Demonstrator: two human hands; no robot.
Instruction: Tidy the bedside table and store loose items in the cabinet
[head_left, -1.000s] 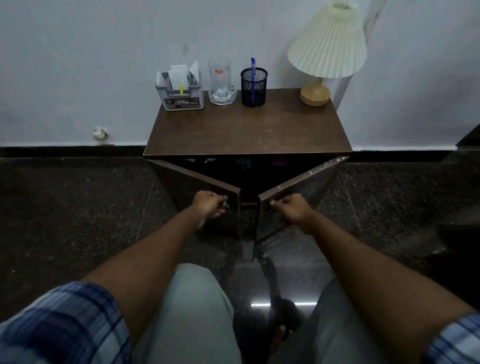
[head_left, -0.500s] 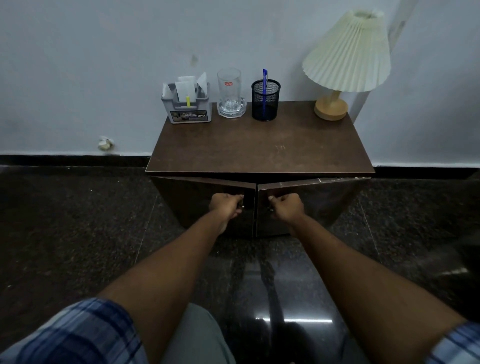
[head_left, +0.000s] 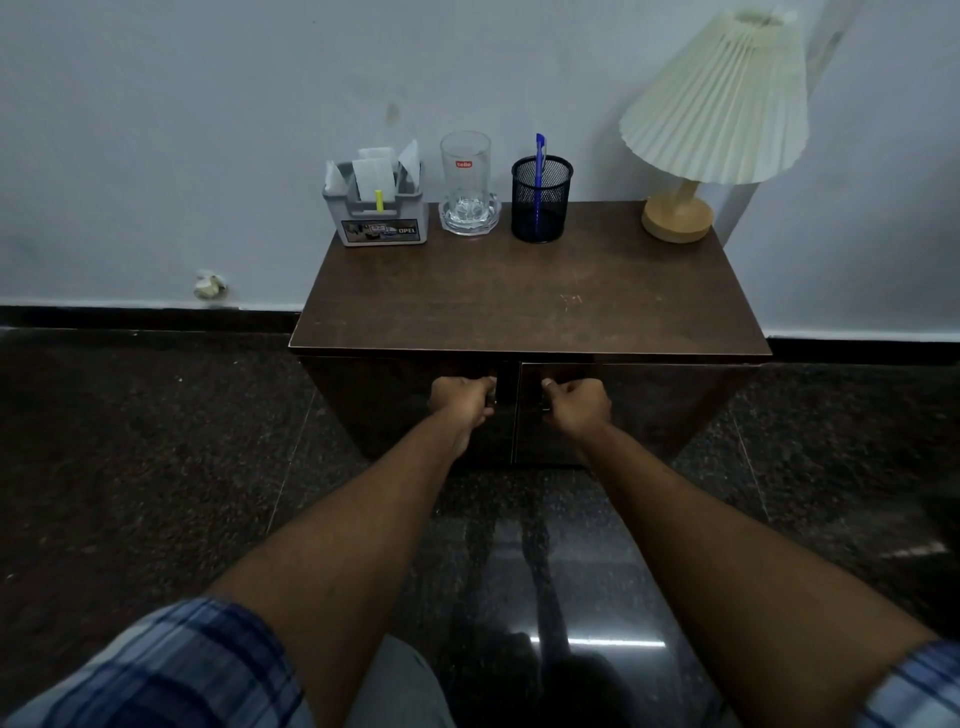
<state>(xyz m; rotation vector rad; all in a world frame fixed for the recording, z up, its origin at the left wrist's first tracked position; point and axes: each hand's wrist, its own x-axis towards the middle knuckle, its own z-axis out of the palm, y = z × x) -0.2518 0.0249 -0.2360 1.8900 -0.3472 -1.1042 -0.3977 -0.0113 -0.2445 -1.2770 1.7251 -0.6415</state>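
At centre frame the left hand (head_left: 462, 397) curls its fingers (head_left: 483, 385) on the inner edge of the left cabinet door (head_left: 374, 410), and the right hand (head_left: 577, 406) grips the right door (head_left: 654, 410) likewise, both doors looking shut. Across the back of the table (head_left: 519, 306) stand an organiser (head_left: 382, 221), glass (head_left: 466, 179), pen cup (head_left: 540, 210) and lamp (head_left: 719, 104). I'd judge this the closing step, needing only a release.

Dark brown bedside cabinet (head_left: 519, 306), upright against wall (head_left: 208, 130), 2 front doors (head_left: 670, 410) closed
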